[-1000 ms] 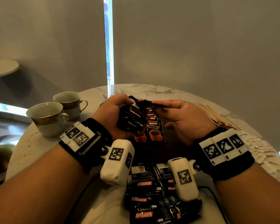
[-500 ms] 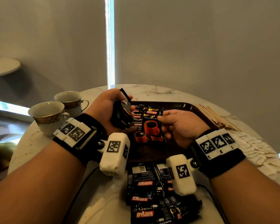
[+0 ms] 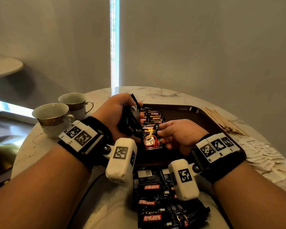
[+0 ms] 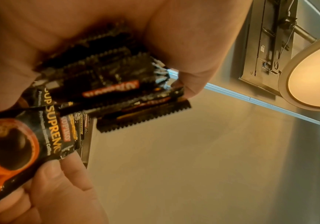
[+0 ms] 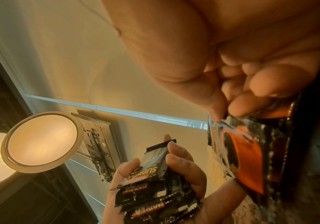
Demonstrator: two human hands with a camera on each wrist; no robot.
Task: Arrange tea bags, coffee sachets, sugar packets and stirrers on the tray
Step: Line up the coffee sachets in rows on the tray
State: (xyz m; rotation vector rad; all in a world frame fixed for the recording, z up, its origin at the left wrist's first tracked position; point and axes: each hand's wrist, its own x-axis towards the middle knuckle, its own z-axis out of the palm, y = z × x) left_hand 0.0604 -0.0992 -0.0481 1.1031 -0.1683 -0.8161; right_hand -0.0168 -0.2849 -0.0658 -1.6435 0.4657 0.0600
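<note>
My left hand [image 3: 116, 116] grips a stack of black coffee sachets [image 3: 132, 119] upright over the left part of the dark brown tray [image 3: 196, 113]; the same stack [image 4: 105, 78] fills my palm in the left wrist view. My right hand [image 3: 177, 134] pinches a single coffee sachet [image 3: 151, 138] with a red cup printed on it, low over the tray. That sachet [image 5: 247, 156] hangs from my thumb and fingertips in the right wrist view. A row of overlapping sachets [image 3: 153, 117] lies on the tray behind it.
A loose pile of coffee sachets [image 3: 160, 204] lies on the marble table near me. Wooden stirrers [image 3: 221, 121] and several white packets [image 3: 267, 156] sit right of the tray. Two gold-banded cups [image 3: 53, 118] stand at the left.
My right hand drew one sachet off the stack and brought it down toward me over the tray. The left hand shifted slightly left with its stack, uncovering the row.
</note>
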